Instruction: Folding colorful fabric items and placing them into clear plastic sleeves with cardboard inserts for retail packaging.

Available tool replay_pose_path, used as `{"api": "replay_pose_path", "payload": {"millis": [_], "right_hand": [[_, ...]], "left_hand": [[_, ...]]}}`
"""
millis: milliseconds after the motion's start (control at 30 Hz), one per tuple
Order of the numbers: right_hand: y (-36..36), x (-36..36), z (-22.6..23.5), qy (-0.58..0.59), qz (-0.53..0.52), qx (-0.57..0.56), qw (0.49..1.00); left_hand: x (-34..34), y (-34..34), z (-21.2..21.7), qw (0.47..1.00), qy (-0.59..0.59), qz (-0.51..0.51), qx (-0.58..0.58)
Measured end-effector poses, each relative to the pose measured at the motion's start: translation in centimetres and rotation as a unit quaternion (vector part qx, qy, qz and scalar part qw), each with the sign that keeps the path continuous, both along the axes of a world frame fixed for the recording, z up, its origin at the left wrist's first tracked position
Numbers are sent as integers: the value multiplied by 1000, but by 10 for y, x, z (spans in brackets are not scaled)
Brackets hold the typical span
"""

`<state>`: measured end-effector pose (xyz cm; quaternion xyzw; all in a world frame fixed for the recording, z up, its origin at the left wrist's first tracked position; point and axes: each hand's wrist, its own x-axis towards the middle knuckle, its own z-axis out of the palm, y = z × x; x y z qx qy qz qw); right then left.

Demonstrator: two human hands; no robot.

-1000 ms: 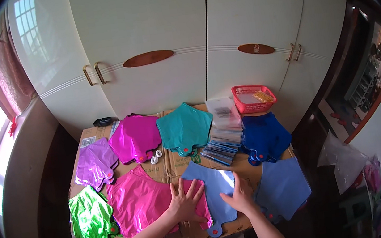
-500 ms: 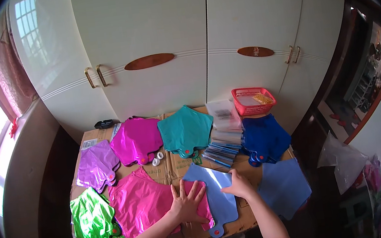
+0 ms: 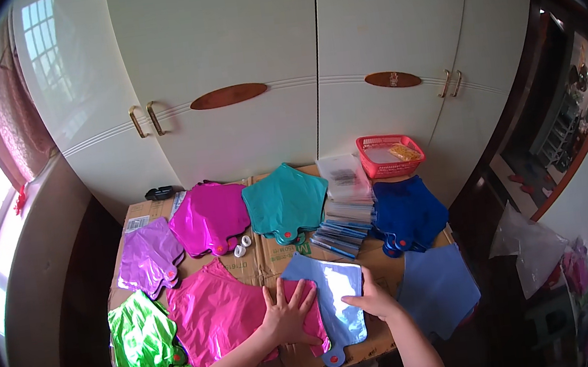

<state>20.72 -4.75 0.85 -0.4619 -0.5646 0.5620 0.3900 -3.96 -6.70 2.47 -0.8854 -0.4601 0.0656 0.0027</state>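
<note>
A light blue flat foil balloon (image 3: pixel 330 271) with a round tab lies before me, its right edge running straight. Beside it a large pink foil balloon (image 3: pixel 211 315) is spread out, its right part overlapping the blue one. My left hand (image 3: pixel 288 316) presses flat on that pink part, fingers spread. At the blue balloon's right edge is my right hand (image 3: pixel 376 298), thumb on top of the foil and the other fingers along the edge, partly hidden. Another blue foil sheet (image 3: pixel 439 287) lies to the right of this hand.
Green (image 3: pixel 140 334), lilac (image 3: pixel 148 253), magenta (image 3: pixel 210 216), teal (image 3: pixel 285 199) and dark blue foil balloons (image 3: pixel 409 210) surround the cardboard (image 3: pixel 259 257). A row of flat packets (image 3: pixel 344 229), white rings (image 3: pixel 243 245) and a red basket (image 3: pixel 393 164) also lie there. White cabinets (image 3: pixel 217 39) stand behind.
My right hand has shifted slightly down and right along the blue balloon's edge, and a bright reflection now shows on that foil. My left hand stays in place.
</note>
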Motion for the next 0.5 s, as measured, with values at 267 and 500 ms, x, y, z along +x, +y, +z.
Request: {"api": "replay_pose_path", "payload": {"millis": [267,500], "right_hand": [[11,-18,5,-350,-140,111,919],[-19,-12,-1,-403,-104,132,900]], "left_hand": [[5,-2,-1,1000,14,20,1],[6,-1,1,1000,9,22,-11]]}}
